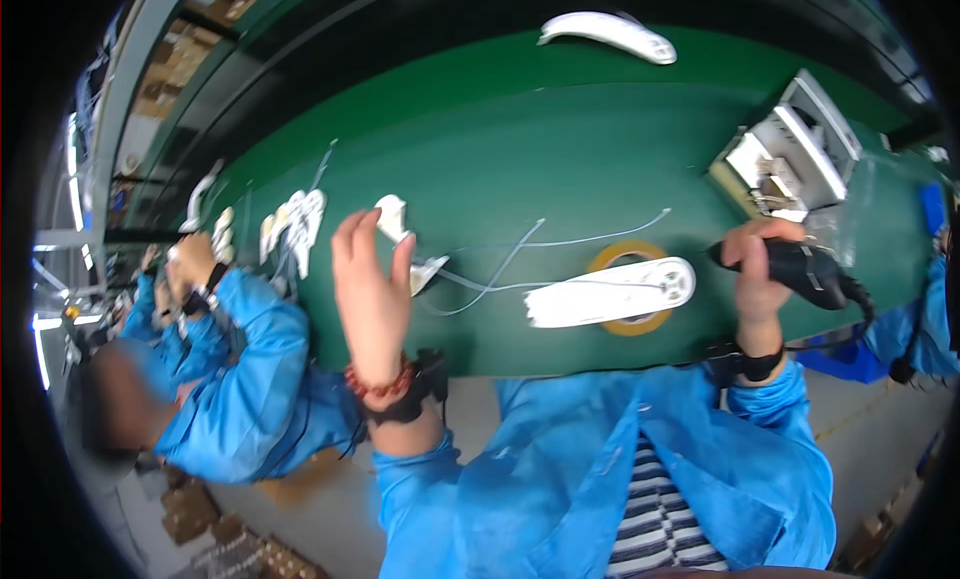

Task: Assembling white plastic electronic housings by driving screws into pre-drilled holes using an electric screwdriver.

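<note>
My left hand (370, 294) is raised over the near left part of the green table, its fingers apart and thumb spread. Just past its fingertips is a small white part (391, 217); whether they touch is unclear. Another small white piece (428, 273) lies beside the thumb, with thin grey cables (500, 271) close by. My right hand (758, 269) is wrapped round a black corded electric screwdriver (812, 274), its narrow end facing left. Between my hands, a long white plastic housing (600, 293) with a round end rests on a yellow tape roll (640, 324).
A white box (820, 159) with small parts stands at the back right. One curved white housing (605, 31) lies at the far edge. Several white parts (295, 229) are on the left, near a co-worker in a blue sleeve (265, 319). More blue clothing shows at far right.
</note>
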The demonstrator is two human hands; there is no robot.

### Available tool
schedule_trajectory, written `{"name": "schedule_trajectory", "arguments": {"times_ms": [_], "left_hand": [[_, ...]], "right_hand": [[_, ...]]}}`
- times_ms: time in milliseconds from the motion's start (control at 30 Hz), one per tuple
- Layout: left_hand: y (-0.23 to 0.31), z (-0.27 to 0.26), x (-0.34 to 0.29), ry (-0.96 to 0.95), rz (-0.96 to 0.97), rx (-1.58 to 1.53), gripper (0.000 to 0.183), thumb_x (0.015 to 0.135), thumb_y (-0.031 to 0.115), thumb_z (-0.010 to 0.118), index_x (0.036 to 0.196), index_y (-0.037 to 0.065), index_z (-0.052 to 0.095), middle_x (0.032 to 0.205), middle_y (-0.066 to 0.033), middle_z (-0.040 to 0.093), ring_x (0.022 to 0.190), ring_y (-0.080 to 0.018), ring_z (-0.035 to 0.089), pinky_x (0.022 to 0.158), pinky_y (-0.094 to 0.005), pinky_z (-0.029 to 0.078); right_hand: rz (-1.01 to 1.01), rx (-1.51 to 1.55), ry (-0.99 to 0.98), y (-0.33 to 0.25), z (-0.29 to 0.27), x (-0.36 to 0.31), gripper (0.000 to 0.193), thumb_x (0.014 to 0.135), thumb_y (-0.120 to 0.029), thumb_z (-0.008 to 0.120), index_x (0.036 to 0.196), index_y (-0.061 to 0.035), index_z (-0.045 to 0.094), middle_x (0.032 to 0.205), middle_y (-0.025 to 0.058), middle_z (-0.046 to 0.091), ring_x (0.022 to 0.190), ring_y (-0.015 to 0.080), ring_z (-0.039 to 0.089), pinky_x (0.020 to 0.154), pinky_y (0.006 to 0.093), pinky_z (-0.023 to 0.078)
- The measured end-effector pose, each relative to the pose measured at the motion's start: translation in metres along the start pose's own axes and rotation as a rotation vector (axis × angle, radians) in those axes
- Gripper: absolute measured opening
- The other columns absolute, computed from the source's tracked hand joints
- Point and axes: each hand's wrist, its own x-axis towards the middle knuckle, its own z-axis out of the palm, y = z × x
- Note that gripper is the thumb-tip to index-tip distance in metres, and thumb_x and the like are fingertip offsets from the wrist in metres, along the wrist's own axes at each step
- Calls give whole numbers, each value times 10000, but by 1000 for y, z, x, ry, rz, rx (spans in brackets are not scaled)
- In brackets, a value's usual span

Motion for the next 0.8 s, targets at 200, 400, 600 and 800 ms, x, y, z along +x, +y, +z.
{"name": "schedule_trajectory", "arguments": {"times_ms": [200, 400, 600, 800], "left_hand": [[-40, 58, -55, 42, -227, 94, 566, 919, 269, 727, 1366, -3, 510, 1315, -267, 500, 1129, -408, 572, 948, -460, 496], [-51, 74, -30, 14, -366, 115, 478, 973, 225, 624, 1381, 16, 486, 1234, -231, 554, 1093, -431, 573, 901, -487, 494], [-92, 69, 4, -93, -315, 50, 614, 910, 388, 709, 1323, -29, 530, 1120, -249, 616, 1038, -432, 613, 860, -468, 520], [-119, 70, 34, -272, -343, 22, 521, 886, 311, 701, 1242, -38, 550, 1077, -280, 674, 993, -449, 664, 841, -487, 527]], "right_hand": [[82, -48, 27, 2, 7, 4, 160, 938, 61, 574, 1052, -10, 488, 750, 80, 567, 603, 142, 557, 584, 284, 475], [88, -66, 11, 5, 5, 6, 155, 930, 64, 591, 1037, -5, 501, 750, 75, 574, 602, 127, 567, 570, 255, 476], [122, -68, 41, 7, 1, -2, 310, 870, 117, 645, 1093, -40, 497, 825, 58, 592, 670, 121, 591, 617, 266, 516], [196, -60, 89, 2, 4, 5, 205, 845, 85, 684, 955, -33, 557, 837, 29, 573, 728, 97, 568, 634, 249, 454]]}}
